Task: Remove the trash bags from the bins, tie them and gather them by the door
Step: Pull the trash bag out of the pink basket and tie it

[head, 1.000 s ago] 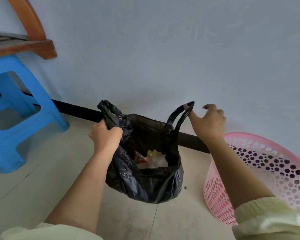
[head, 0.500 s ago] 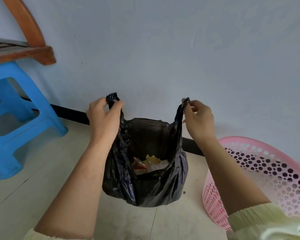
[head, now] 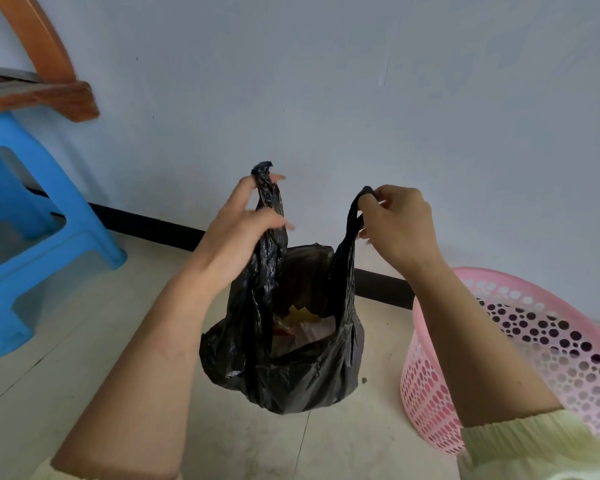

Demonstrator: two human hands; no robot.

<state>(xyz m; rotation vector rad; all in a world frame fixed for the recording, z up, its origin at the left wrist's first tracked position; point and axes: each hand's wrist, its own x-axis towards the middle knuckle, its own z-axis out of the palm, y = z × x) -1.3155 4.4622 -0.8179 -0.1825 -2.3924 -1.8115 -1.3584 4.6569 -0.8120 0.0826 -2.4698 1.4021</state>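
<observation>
Wall [head: 361, 98]: pale blue-grey and plain, with a dark baseboard [head: 146, 226] running along its foot.
Floor [head: 84, 375]: light tiles, scuffed and dusty.
Blue stool [head: 32, 271]: plastic, far left against the wall, under a piece of wooden furniture [head: 49, 98].
Pink bin [head: 534, 341]: perforated plastic basket at the right, no liner in it, just beside the bag.
Trash bag [head: 291, 382]: black plastic, out of the bin and held up between the two hands in front of the wall. Its mouth gapes open, and whether its bottom touches the floor cannot be told.
Left hand [head: 236, 233]: fingers mostly extended and blurred, pinching the left handle strip [head: 267, 188] near its top.
Right hand [head: 399, 226]: fingers curled, pinching the right handle strip [head: 355, 216] at its tip.
Litter [head: 302, 323]: yellow and pale scraps lying low inside the bag.
Step in hand: bag removed, tying apparently about to begin, both handles drawn up and apart.
Next move calls for: bringing the two strips together, crossing them and pulling a knot snug over the open mouth. A firmer left-hand grip is likely needed.
</observation>
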